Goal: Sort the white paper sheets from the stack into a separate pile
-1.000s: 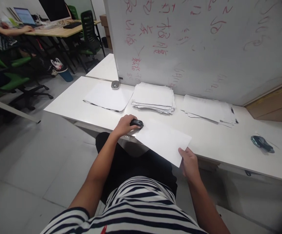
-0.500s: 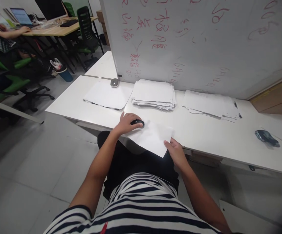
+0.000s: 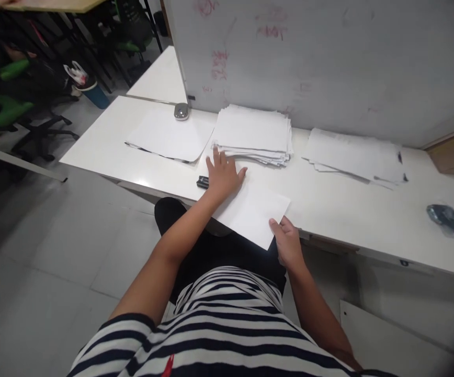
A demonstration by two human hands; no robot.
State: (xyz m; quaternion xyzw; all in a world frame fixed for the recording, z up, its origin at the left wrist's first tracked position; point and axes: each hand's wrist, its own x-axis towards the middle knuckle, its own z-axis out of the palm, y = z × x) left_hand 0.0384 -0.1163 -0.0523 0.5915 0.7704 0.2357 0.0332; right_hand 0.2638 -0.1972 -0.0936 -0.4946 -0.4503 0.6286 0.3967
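Note:
A white sheet of paper (image 3: pixel 254 204) lies across the desk's front edge, its near corner sticking out over my lap. Its right corner is pinched between the thumb and fingers of my right hand (image 3: pixel 287 241). With fingers spread, my left hand (image 3: pixel 224 175) is over the sheet's left part and points toward the thick paper stack (image 3: pixel 254 131). Just left of that hand rests a small black object (image 3: pixel 202 181), apparently a stapler, partly hidden by the hand.
More sheets (image 3: pixel 172 133) lie at the left beneath a grey, rounded device (image 3: pixel 181 111). A thinner paper pile (image 3: pixel 356 154) is to the right, then a plastic-wrapped dark object (image 3: pixel 446 219). The whiteboard (image 3: pixel 321 63) stands along the desk's back.
My left hand has let go of the black object and moved forward and right, fingers spreading. The right hand keeps hold of the paper. The head view has tilted down.

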